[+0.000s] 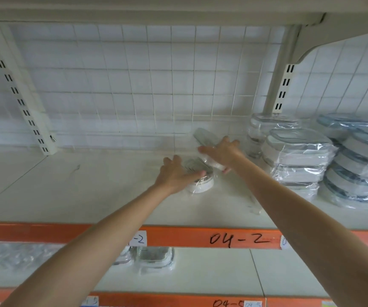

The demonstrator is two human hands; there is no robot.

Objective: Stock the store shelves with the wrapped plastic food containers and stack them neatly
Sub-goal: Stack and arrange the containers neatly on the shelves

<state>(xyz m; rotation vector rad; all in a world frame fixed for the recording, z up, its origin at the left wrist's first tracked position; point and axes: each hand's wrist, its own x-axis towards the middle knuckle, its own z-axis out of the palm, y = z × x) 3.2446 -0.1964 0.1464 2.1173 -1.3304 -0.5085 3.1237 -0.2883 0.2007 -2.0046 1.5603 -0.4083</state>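
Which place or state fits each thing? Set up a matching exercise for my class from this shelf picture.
Things:
1. left hand
2. right hand
3. stacked wrapped containers
4. label 04-2

Places or states:
A. on the orange shelf edge
B. rests on the round container lying flat
C. piled at the shelf's right end
D. grips a tilted wrapped container

Pairs: 1-B, 2-D, 3-C, 4-A
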